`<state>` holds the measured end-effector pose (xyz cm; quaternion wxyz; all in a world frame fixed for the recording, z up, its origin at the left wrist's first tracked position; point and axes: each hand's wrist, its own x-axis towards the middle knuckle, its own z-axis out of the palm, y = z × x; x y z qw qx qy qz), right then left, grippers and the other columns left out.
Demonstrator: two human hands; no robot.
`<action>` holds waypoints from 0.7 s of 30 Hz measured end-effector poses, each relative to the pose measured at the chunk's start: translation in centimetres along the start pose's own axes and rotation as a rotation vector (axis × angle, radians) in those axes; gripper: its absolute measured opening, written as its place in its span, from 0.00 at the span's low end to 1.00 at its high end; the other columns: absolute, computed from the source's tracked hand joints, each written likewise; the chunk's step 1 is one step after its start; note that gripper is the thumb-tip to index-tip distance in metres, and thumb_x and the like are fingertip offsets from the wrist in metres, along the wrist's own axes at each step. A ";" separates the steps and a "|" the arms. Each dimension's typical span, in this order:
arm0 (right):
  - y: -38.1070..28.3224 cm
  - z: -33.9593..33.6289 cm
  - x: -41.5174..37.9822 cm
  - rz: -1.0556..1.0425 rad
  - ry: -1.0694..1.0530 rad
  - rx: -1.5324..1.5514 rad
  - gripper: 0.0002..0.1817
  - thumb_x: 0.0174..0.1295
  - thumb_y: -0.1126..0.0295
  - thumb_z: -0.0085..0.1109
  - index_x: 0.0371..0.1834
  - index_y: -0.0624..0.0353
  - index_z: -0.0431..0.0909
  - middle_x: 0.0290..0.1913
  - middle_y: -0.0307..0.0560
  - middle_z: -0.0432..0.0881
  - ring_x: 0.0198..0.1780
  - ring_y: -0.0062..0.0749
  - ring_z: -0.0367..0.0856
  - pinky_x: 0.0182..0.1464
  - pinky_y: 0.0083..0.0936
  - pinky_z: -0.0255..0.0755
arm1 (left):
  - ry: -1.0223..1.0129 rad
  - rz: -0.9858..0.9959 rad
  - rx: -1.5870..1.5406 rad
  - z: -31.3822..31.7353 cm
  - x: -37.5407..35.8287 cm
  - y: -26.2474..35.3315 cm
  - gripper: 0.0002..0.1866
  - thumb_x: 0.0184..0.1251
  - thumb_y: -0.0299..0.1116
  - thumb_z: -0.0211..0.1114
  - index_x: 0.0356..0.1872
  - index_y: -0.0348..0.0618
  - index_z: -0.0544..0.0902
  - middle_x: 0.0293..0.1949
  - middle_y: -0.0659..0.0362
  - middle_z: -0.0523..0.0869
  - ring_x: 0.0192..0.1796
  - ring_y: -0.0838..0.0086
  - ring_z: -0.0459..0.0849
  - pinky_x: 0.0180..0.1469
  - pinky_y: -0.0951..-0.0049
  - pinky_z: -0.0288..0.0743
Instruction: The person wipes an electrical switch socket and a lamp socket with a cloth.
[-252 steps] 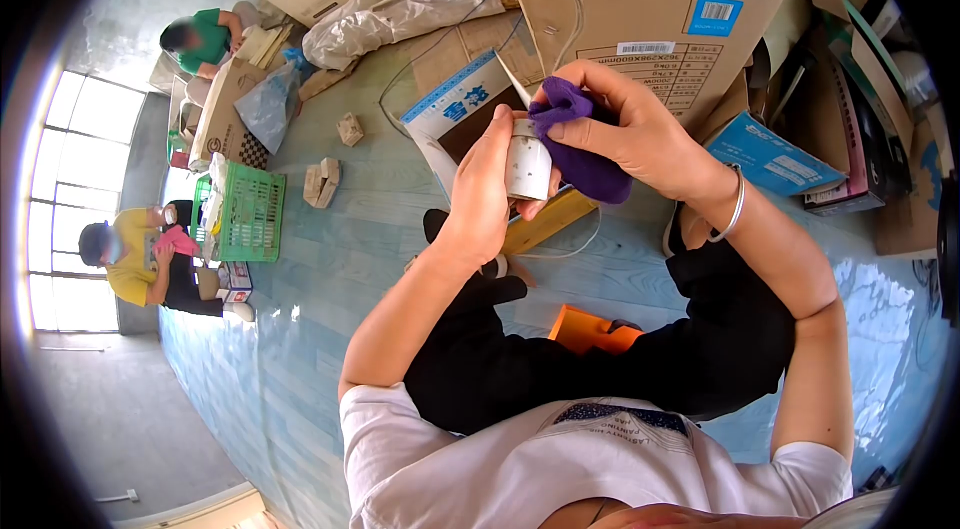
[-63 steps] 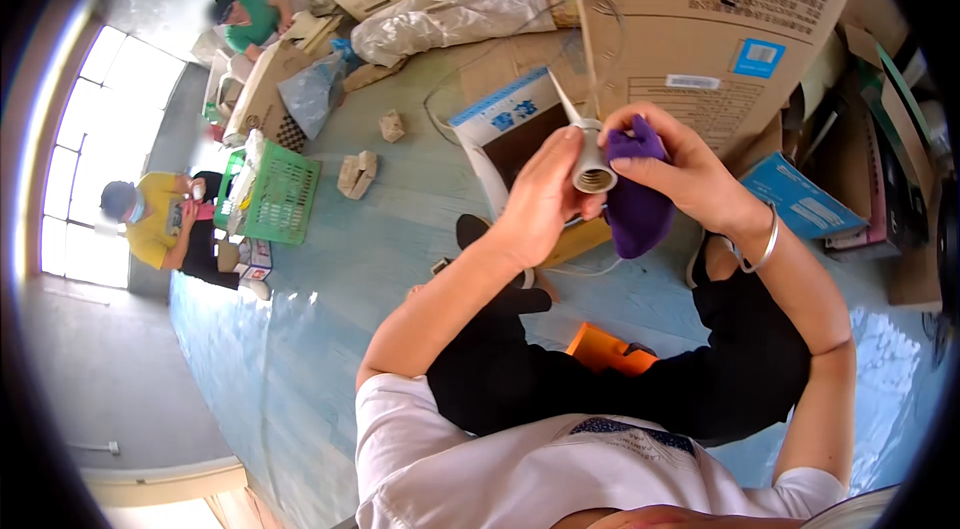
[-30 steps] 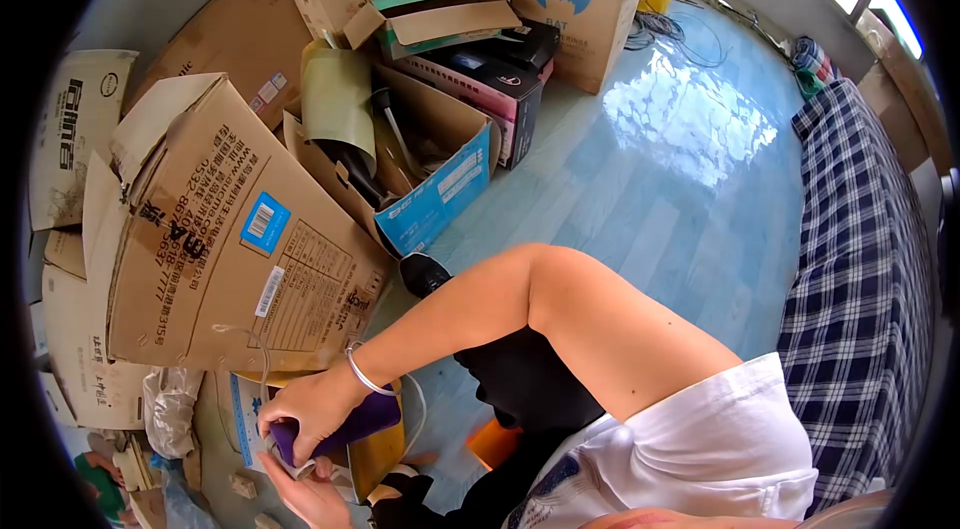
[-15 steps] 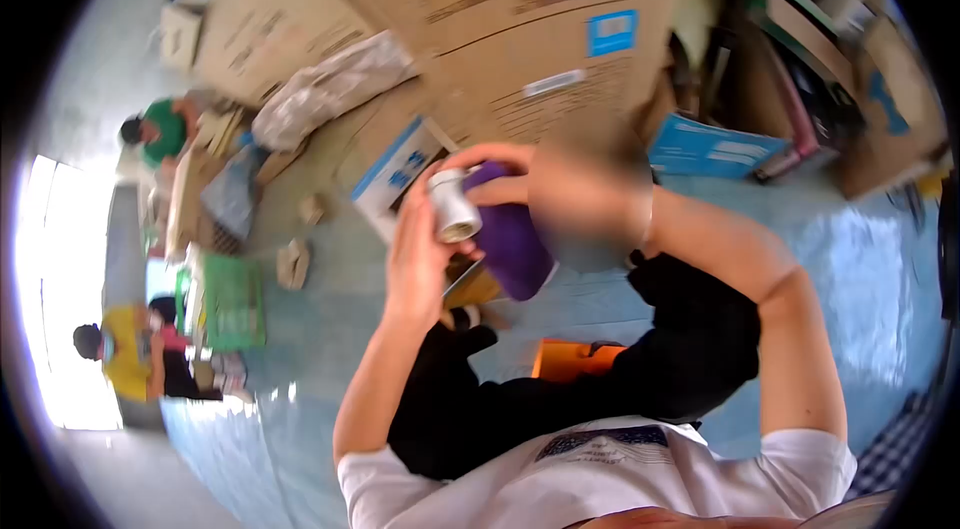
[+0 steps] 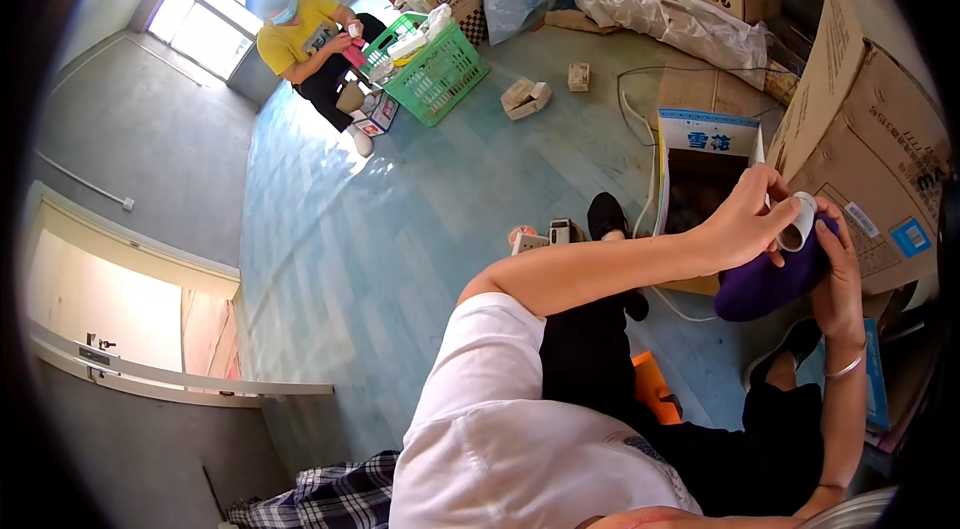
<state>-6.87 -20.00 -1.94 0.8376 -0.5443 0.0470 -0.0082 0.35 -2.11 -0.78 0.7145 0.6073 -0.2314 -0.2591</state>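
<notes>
A short white tube piece (image 5: 797, 222), its round opening facing me, sits at the top of a purple item (image 5: 768, 283), soft-looking and rounded. From the left, my left hand (image 5: 748, 221) has its bent fingers and thumb closed at the side of the tube. On the other side my right hand (image 5: 840, 274) is wrapped round the purple item, with fingertips beside the tube. The purple item hangs below both hands, and its far side is partly hidden by them.
An open box (image 5: 710, 132) stands beyond my hands, large cartons (image 5: 870, 159) to the right. An orange object (image 5: 655, 387) lies by my legs. Small blocks (image 5: 526, 97) and a power strip (image 5: 530, 243) are on the floor. A seated co-worker (image 5: 305, 39) is near a green crate (image 5: 436, 77).
The view has swung left, showing more of the room, door and co-worker. Both hands, with the tube and purple item, now appear at the right. My left fingers have shifted round the tube.
</notes>
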 end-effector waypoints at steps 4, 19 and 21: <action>-0.1 0.1 -0.2 -0.010 -0.022 0.012 0.19 0.71 0.68 0.51 0.64 0.60 0.70 0.56 0.41 0.77 0.57 0.24 0.75 0.62 0.22 0.67 | -0.065 0.061 -0.007 -0.3 -0.2 0.7 0.13 0.76 0.35 0.55 0.47 0.35 0.68 0.35 0.55 0.78 0.27 0.80 0.78 0.30 0.76 0.80; -2.8 2.2 -1.9 0.043 -0.037 0.172 0.21 0.70 0.70 0.53 0.65 0.60 0.71 0.54 0.45 0.80 0.52 0.29 0.81 0.56 0.27 0.77 | -0.265 0.572 -0.100 3.9 -9.5 14.0 0.09 0.72 0.37 0.57 0.33 0.47 0.78 0.40 0.61 0.75 0.41 0.73 0.74 0.41 0.72 0.71; -2.6 2.0 -1.9 0.057 -0.043 0.167 0.20 0.70 0.70 0.53 0.65 0.60 0.71 0.53 0.45 0.80 0.52 0.29 0.81 0.56 0.27 0.77 | -0.226 0.551 -0.081 4.8 -10.7 14.8 0.11 0.72 0.36 0.57 0.27 0.48 0.76 0.37 0.63 0.74 0.40 0.74 0.74 0.39 0.74 0.71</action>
